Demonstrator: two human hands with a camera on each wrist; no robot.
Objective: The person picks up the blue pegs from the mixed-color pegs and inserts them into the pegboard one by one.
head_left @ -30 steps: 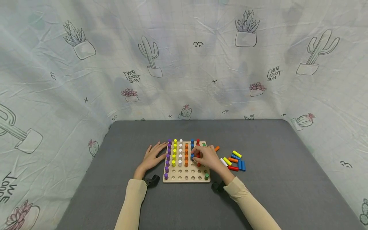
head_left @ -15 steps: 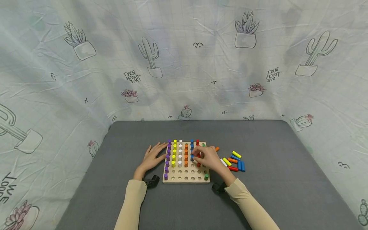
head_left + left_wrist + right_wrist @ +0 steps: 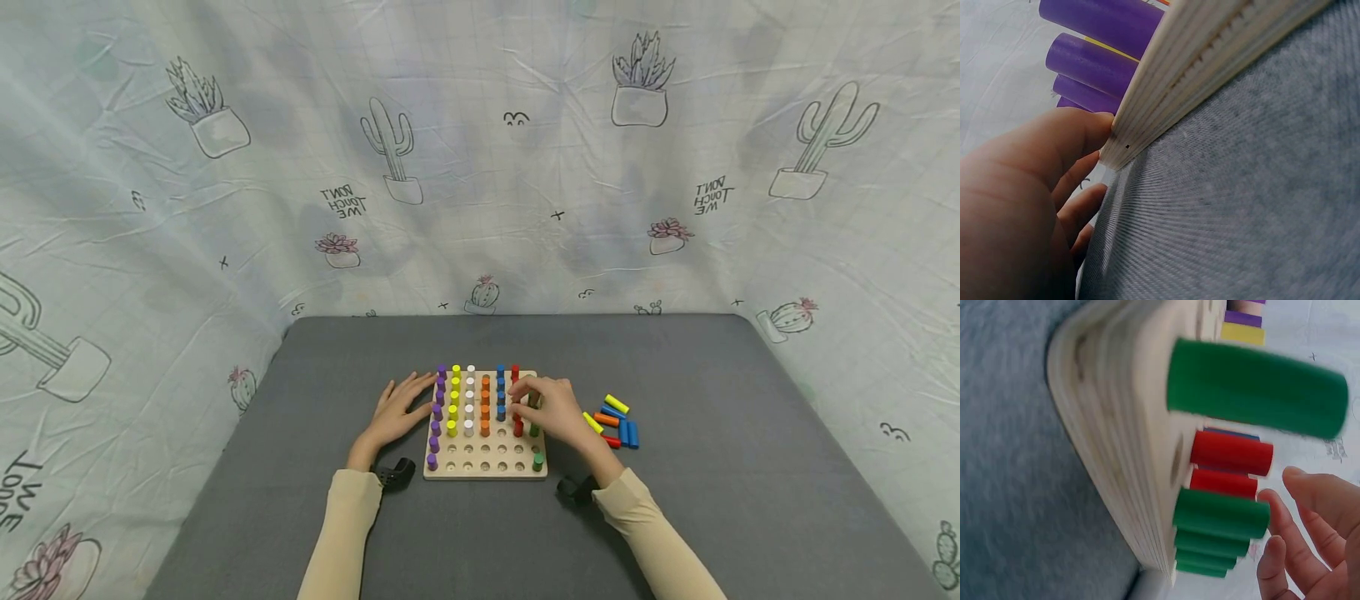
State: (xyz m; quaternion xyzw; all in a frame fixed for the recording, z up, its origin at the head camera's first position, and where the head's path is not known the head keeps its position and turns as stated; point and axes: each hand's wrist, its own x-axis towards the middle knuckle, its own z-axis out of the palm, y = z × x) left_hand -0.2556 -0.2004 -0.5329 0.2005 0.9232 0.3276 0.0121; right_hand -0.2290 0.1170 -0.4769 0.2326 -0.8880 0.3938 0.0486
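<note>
A wooden pegboard (image 3: 483, 477) bears columns of purple, yellow, white, orange, blue, red and green pegs. My left hand (image 3: 393, 414) lies flat beside it, its thumb (image 3: 1088, 127) touching the board's left edge near the purple pegs (image 3: 1092, 62). Over the right part of the board hovers my right hand (image 3: 557, 407), thumb and fingers apart with nothing between them. The nearest blue peg (image 3: 501, 413) stands upright in its hole, just left of those fingertips. In the right wrist view, red pegs (image 3: 1232, 453) and a green peg (image 3: 1254, 387) stand close to the hand.
Right of the board lies a loose pile of pegs: yellow (image 3: 618, 403), orange (image 3: 607, 419), blue (image 3: 633, 434) and red (image 3: 612, 442). A grey cloth (image 3: 480, 542) covers the table. Behind it hangs a cactus-print curtain (image 3: 480, 167).
My right hand has let go of the blue peg, spread its fingers and drawn slightly right. It now hides the loose white and orange pegs. My left hand has stayed put.
</note>
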